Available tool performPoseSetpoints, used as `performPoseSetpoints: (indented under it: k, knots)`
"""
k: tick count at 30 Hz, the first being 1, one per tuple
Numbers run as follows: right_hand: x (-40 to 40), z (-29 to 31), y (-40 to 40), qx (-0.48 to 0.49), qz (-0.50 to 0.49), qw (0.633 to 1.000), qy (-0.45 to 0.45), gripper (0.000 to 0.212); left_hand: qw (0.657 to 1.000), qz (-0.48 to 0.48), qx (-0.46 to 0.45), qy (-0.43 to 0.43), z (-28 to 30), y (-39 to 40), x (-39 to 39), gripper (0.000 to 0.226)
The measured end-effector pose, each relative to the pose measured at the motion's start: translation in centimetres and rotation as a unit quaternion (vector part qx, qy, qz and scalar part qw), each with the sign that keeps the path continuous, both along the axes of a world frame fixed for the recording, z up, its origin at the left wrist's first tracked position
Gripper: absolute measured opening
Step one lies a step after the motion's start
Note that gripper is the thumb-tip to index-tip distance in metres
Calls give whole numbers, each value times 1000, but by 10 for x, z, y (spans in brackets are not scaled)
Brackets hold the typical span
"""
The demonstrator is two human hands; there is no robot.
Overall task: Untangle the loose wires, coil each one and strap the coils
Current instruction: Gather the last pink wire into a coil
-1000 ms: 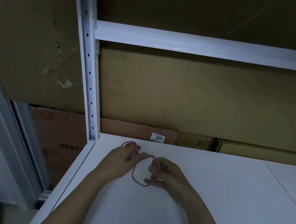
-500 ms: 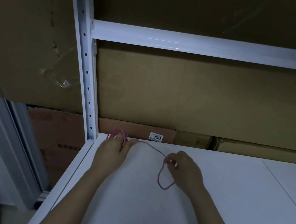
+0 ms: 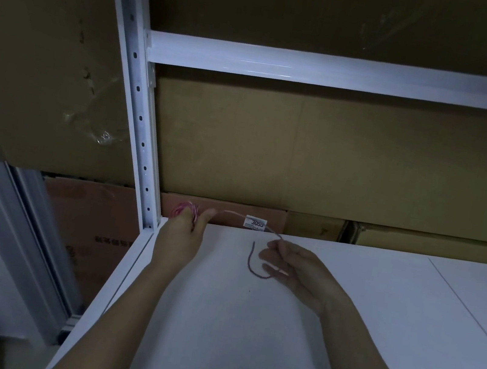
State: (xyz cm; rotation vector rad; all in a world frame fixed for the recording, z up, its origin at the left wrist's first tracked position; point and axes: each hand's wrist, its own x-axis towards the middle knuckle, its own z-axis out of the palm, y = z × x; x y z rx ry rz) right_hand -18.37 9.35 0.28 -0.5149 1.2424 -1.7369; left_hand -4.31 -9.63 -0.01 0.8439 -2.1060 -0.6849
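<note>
1. My left hand [image 3: 182,232] grips the pink wire coil [image 3: 184,209]; my right hand [image 3: 293,267] pinches the wire's free tail [image 3: 252,262] over the counter [image 3: 374,316].
2. Judged: wire light, limp, springy; hold near the coil.
3. Cardboard boxes [image 3: 222,209] behind; contents hidden.
</note>
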Motion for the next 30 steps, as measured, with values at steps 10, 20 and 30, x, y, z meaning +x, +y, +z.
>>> performPoseSetpoints:
  k: [10, 20, 30]
  knots:
    - [9, 7, 5, 61, -21, 904, 422, 27, 993, -5, 111, -26, -5, -12, 4, 52]
    - [-27, 26, -11, 99, -334, 565, 748, 13, 721, -472, 494, 114, 22, 8, 32, 46]
    - [6, -18, -36, 158, -200, 498, 829, 23, 735, -419, 468, 256, 40, 21, 24, 34]
